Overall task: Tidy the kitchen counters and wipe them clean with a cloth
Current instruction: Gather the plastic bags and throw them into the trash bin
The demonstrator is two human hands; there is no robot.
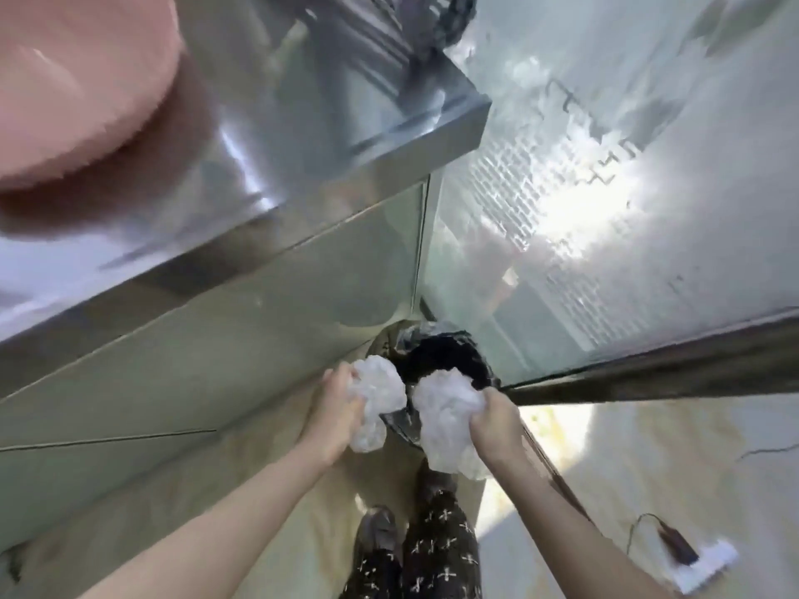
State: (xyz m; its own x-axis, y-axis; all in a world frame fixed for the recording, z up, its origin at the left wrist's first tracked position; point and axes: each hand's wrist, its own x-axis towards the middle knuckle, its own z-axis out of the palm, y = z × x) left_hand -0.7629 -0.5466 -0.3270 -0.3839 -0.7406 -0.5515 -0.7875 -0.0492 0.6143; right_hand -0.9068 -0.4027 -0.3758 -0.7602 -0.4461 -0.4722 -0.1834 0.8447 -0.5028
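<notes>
Binning step: left hand (pixel 335 415) & right hand (pixel 493 419) each grip a crumpled white wad (pixel 380 389), prob. paper, over bin (pixel 441 354) just beyond fingers; next, let go.

The black-lined round bin (pixel 441 361) mouth lies open ahead of me — hemmed by the steel counter front (pixel 216 330) left, the glass panel (pixel 583 209) right.

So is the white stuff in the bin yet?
Not yet. Left hand and right hand grip crumpled white wads above the black-lined bin.
</notes>
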